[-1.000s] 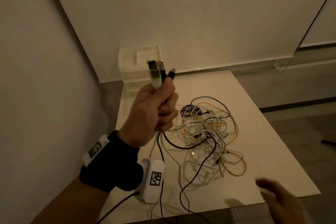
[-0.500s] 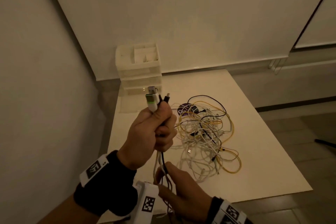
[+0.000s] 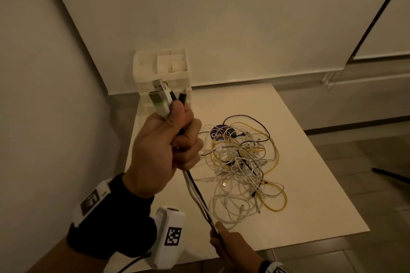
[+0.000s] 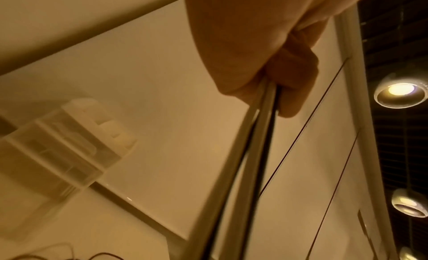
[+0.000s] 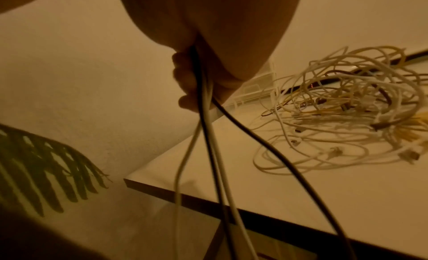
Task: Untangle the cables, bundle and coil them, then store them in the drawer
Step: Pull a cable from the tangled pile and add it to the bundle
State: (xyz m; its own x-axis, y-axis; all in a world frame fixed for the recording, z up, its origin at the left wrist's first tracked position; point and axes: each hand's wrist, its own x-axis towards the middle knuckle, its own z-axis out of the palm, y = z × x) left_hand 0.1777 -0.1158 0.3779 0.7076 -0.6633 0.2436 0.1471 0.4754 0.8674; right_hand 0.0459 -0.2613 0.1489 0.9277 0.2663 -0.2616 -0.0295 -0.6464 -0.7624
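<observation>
- Since the earlier frames, the bunch of thin white and black cables (image 3: 195, 190) has been drawn out taut between the two hands, and the right hand (image 3: 230, 248), which was off to the side and free, has come in under the left and slid down the strands towards the near bench edge.
- Left hand (image 3: 164, 150) is a closed fist round the upper end of the bunch, raised above the bench; the white, green-banded USB plugs (image 3: 160, 101) stick up out of it.
- Right hand pinches the same strands lower down; the right wrist view shows its fingers (image 5: 185, 84) curled on them, loose ends hanging below.
- Step in hand, as I judge it: straightening the freed cables before coiling them.
- Next move likely calls for looping the length round the fist without letting plugs slip.
- Tangled heap of white, yellow and black cables (image 3: 241, 162) lies on the white bench (image 3: 310, 162), still unsorted.
- White plastic drawer unit (image 3: 162, 68) stands at the far corner, well apart.
</observation>
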